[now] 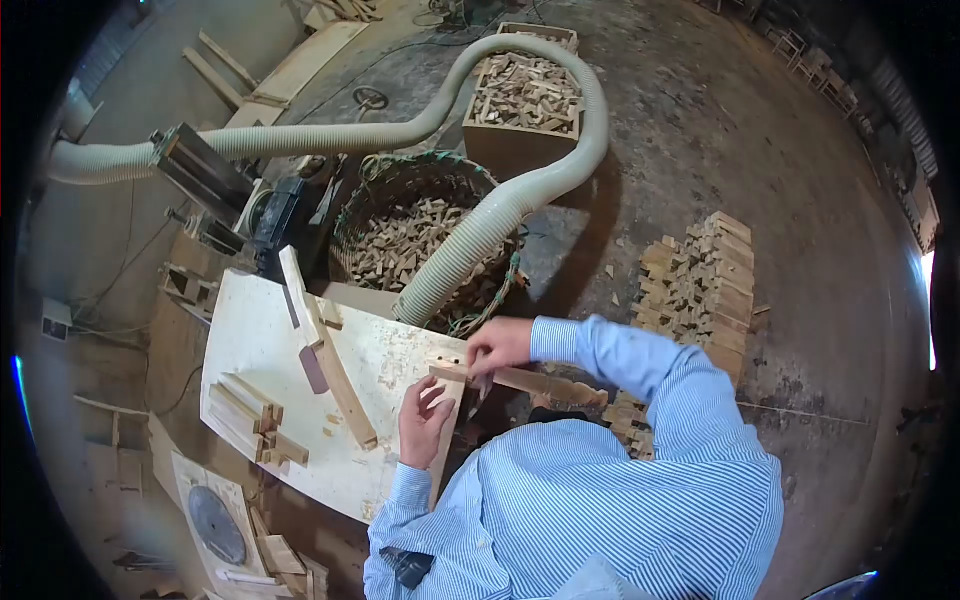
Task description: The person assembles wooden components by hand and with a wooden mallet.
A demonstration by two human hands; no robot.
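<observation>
Head camera looks steeply down; fisheye-wide; close above the worktable (260, 340).

Both hands gather at the near end of the wooden strip (545, 383).
The right hand (498, 345) pinches the strip from above, fingertips down, with its blue-striped forearm reaching in from the right along the strip. The left hand (424, 418) sits just below-left of the strip's end, fingers loosely curled, palm showing, gripping nothing, wrist bent upward.
</observation>
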